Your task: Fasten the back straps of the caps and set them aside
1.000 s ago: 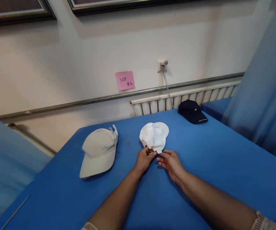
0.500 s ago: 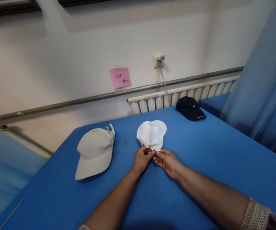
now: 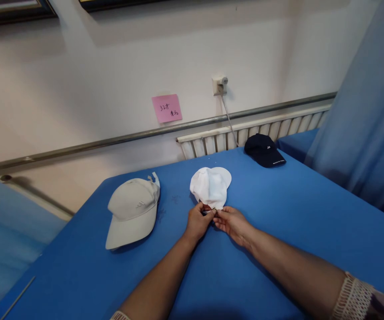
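A white cap (image 3: 210, 186) lies on the blue table in front of me, its brim pointing away to the upper right. My left hand (image 3: 199, 222) pinches the near edge of the cap, around the strap at its back opening. Close beside it, my right hand (image 3: 230, 222) grips the strap's other side between thumb and forefinger. The fingertips of both hands nearly meet there, and a small dark bit shows between them. A larger beige cap (image 3: 133, 211) rests to the left, brim toward me. Farther back on the right sits a dark navy cap (image 3: 263, 151).
The blue table (image 3: 295, 213) stands against a wall with a radiator (image 3: 221, 141) and a metal rail (image 3: 128, 137). A cord hangs from a wall socket (image 3: 220, 86). A pink note (image 3: 167, 108) is on the wall. Blue curtains (image 3: 368, 124) hang at both sides. A thin rod (image 3: 18, 298) lies lower left.
Both hands stay at the back strap of the white cap with almost no movement. The view has shifted very slightly.
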`<control>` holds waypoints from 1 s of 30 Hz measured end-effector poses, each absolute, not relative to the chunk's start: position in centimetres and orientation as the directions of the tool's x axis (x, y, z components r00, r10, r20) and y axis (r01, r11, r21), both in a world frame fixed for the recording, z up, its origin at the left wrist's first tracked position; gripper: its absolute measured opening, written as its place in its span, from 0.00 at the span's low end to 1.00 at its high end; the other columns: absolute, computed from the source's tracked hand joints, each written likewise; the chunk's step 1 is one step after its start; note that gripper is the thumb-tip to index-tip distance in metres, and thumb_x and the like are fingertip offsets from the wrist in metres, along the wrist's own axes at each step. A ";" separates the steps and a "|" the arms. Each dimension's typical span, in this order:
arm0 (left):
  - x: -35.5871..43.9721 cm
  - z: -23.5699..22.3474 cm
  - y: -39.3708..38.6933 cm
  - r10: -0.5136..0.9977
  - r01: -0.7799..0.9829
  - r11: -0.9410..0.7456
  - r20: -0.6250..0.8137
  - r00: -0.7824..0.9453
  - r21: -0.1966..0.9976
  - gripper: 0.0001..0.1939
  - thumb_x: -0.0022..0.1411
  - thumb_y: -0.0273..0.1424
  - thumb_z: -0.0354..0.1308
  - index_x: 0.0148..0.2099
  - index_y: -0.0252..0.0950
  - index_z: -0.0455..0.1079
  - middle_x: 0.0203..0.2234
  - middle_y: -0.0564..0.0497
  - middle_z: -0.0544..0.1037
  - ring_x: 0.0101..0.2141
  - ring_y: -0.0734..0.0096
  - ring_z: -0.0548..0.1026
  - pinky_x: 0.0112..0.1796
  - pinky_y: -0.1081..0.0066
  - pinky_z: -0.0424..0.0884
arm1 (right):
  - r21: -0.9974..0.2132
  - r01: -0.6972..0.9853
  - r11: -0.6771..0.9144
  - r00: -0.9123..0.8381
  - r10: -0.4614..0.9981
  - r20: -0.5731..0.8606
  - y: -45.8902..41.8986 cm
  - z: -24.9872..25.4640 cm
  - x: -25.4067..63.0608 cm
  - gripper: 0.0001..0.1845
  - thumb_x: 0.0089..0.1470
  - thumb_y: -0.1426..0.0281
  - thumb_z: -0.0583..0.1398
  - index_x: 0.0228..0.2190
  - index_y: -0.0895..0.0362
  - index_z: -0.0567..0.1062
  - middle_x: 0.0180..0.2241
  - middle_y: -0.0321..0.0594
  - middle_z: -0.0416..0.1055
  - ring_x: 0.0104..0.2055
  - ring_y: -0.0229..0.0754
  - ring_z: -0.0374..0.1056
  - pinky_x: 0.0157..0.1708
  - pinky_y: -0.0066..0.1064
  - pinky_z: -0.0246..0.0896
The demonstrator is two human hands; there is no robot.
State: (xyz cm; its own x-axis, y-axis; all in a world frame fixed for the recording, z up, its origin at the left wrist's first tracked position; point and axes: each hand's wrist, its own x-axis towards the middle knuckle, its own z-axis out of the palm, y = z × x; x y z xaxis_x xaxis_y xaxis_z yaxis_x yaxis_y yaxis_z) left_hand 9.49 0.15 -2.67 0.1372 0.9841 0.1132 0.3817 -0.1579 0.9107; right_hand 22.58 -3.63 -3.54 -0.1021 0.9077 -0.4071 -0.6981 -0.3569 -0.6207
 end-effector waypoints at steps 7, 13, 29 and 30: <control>9.7 -2.7 0.2 0.986 0.398 -0.159 0.122 0.117 0.904 0.08 0.47 0.33 0.63 0.28 0.33 0.70 0.24 0.52 0.75 0.28 0.70 0.72 0.31 0.72 0.65 | -0.635 -0.684 -0.360 -0.098 0.907 -0.409 -3.5 -3.6 22.5 0.06 0.50 0.74 0.65 0.29 0.61 0.71 0.22 0.36 0.72 0.23 0.32 0.69 0.26 0.23 0.66; 9.6 -2.8 0.3 0.982 0.336 -0.146 0.095 0.164 0.930 0.10 0.47 0.35 0.64 0.29 0.33 0.70 0.24 0.52 0.75 0.28 0.70 0.72 0.31 0.72 0.66 | -0.612 -0.704 -0.360 -0.121 0.910 -0.397 -3.6 -3.2 22.7 0.09 0.53 0.68 0.63 0.31 0.62 0.71 0.23 0.39 0.73 0.24 0.35 0.71 0.25 0.24 0.67; 8.9 -3.9 1.3 0.973 0.192 -0.058 0.012 0.230 0.980 0.15 0.44 0.36 0.67 0.31 0.31 0.71 0.24 0.52 0.75 0.27 0.71 0.72 0.31 0.73 0.67 | -0.744 -0.596 -0.302 0.070 0.903 -0.423 -3.5 -3.0 22.5 0.07 0.54 0.75 0.62 0.27 0.59 0.69 0.23 0.37 0.73 0.24 0.35 0.72 0.26 0.25 0.69; 8.9 -3.8 1.3 0.973 0.196 -0.058 0.011 0.232 0.979 0.15 0.44 0.36 0.67 0.31 0.31 0.71 0.25 0.51 0.75 0.28 0.71 0.72 0.31 0.73 0.67 | -0.739 -0.602 -0.301 0.073 0.901 -0.427 -3.5 -3.1 22.5 0.07 0.53 0.75 0.63 0.26 0.59 0.68 0.23 0.37 0.73 0.24 0.35 0.72 0.26 0.25 0.69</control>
State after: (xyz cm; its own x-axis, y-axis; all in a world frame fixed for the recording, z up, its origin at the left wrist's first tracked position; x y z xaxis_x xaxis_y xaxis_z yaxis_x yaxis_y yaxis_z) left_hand 8.89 1.26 -3.83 0.2319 0.9727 0.0108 0.1959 -0.0576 0.9789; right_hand 22.48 -3.48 -3.08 0.0730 0.9013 -0.4270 -0.6021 -0.3015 -0.7393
